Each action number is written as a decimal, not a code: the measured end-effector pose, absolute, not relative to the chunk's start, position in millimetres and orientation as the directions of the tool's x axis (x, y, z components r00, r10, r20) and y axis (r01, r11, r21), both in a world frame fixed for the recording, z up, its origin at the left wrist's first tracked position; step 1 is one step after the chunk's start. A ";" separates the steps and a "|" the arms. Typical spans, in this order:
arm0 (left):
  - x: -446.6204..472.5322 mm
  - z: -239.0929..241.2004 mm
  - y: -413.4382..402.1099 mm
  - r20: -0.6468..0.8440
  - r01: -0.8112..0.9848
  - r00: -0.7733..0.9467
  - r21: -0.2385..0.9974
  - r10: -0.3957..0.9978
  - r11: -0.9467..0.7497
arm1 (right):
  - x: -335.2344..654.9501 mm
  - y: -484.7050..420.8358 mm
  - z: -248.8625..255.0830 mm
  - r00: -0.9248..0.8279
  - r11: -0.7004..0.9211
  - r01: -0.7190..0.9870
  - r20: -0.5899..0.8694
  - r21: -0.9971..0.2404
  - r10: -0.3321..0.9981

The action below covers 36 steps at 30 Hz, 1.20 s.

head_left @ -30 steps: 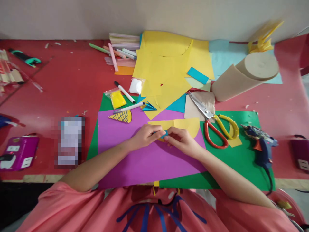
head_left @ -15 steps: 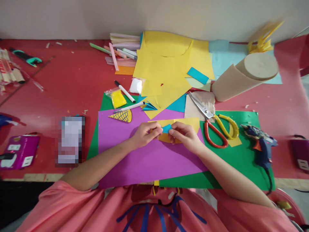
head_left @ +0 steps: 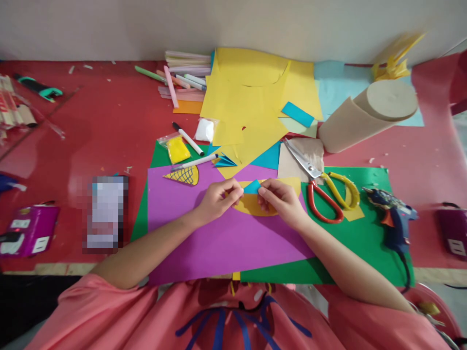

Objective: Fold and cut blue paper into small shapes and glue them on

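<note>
A small blue piece of paper (head_left: 251, 187) is stretched between my two hands, its top edge slanted like a fold. My left hand (head_left: 222, 198) pinches its left end between thumb and fingers. On the other end, my right hand (head_left: 279, 197) has a matching pinch. Beneath them lies a curved yellow paper piece (head_left: 251, 206), partly covered by my fingers, on a purple sheet (head_left: 219, 248). Left of my hands rests a yellow paper cone (head_left: 184, 175) with dark grid lines. Just above is a folded blue paper piece (head_left: 226, 160).
Scissors (head_left: 312, 172) with red and yellow handles lie to the right, near a glue gun (head_left: 397, 218) on a green sheet (head_left: 368, 248). A brown paper roll (head_left: 365, 116) stands behind. Yellow sheets (head_left: 251, 102), markers (head_left: 188, 138) and a phone (head_left: 106, 211) surround the work area.
My hands have drawn slightly apart, and more of the blue paper shows between them. My right fingers have shifted a little to the right; the things around have stayed put.
</note>
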<state>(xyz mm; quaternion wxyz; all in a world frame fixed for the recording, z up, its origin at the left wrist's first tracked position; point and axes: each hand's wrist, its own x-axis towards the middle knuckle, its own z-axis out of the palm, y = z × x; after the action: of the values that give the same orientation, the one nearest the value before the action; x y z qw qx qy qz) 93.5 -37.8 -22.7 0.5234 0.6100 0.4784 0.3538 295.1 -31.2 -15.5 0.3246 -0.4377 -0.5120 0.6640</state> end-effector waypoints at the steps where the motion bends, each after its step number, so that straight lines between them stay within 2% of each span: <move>1: 93.8 -22.8 -37.8 -0.066 0.226 0.287 0.974 0.956 0.000 | 295.1 -31.3 -15.4 -0.406 -0.264 0.020 -0.249 -0.964 0.879; 5: 93.6 -24.8 -37.5 0.019 0.247 0.246 0.966 0.969 -0.082 | 294.1 -32.0 -13.9 -0.430 -0.234 0.083 -0.247 -0.969 0.868; 10: 92.7 -28.6 -35.8 0.077 0.237 0.190 0.964 0.979 -0.122 | 291.9 -35.6 -12.3 -0.530 -0.092 0.244 -0.213 -0.965 0.821; 17: 92.2 -29.0 -33.4 0.227 0.323 0.362 0.879 0.904 -0.350 | 289.0 -38.1 -10.3 -0.465 -0.080 0.274 -0.205 -0.958 0.861; 19: 91.7 -29.6 -34.3 0.193 0.325 0.335 0.895 0.922 -0.306 | 289.6 -36.1 -7.6 -0.474 -0.014 0.316 -0.171 -0.949 0.864; 21: 91.9 -30.2 -35.5 0.088 0.307 0.310 0.933 0.947 -0.187 | 292.5 -34.2 0.3 -0.493 0.077 0.410 -0.150 -0.909 0.857; 25: 95.4 -30.7 -36.1 -0.112 0.209 0.313 0.977 0.943 0.046 | 317.0 -40.7 32.1 -0.482 0.204 0.654 -0.193 -0.728 0.855; 27: 97.0 -31.4 -35.6 -0.157 0.171 0.322 0.980 0.934 0.106 | 346.7 -52.4 47.1 -0.348 0.132 0.756 -0.223 -0.641 0.910; 28: 97.4 -32.0 -35.3 -0.166 0.162 0.327 0.980 0.930 0.118 | 366.8 -60.0 51.5 -0.229 0.069 0.797 -0.194 -0.600 0.954; 30: 97.2 -33.7 -35.0 -0.170 0.156 0.338 0.980 0.926 0.123 | 415.5 -77.0 51.7 0.173 -0.216 0.867 -0.136 -0.450 0.975; 32: 96.6 -35.5 -35.0 -0.164 0.155 0.350 0.981 0.922 0.116 | 467.6 -94.0 40.5 0.492 -0.493 0.813 -0.087 -0.311 0.866; 34: 96.2 -37.0 -35.0 -0.163 0.162 0.359 0.981 0.919 0.111 | 511.6 -107.8 21.6 0.599 -0.604 0.790 -0.082 -0.105 0.797; 35: 96.2 -37.5 -34.9 -0.165 0.167 0.362 0.980 0.917 0.110 | 527.2 -112.6 11.2 0.612 -0.618 0.785 -0.102 -0.046 0.784; 36: 96.3 -38.0 -34.7 -0.166 0.172 0.364 0.979 0.917 0.109 | 537.8 -115.7 1.3 0.575 -0.588 0.807 -0.156 -0.050 0.803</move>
<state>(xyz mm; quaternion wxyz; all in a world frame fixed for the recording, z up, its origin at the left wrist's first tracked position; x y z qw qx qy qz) 96.3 -34.7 -38.0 0.5819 0.5859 0.4644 0.3200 537.8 -115.7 1.3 -0.0134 -0.8874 -0.4535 0.0810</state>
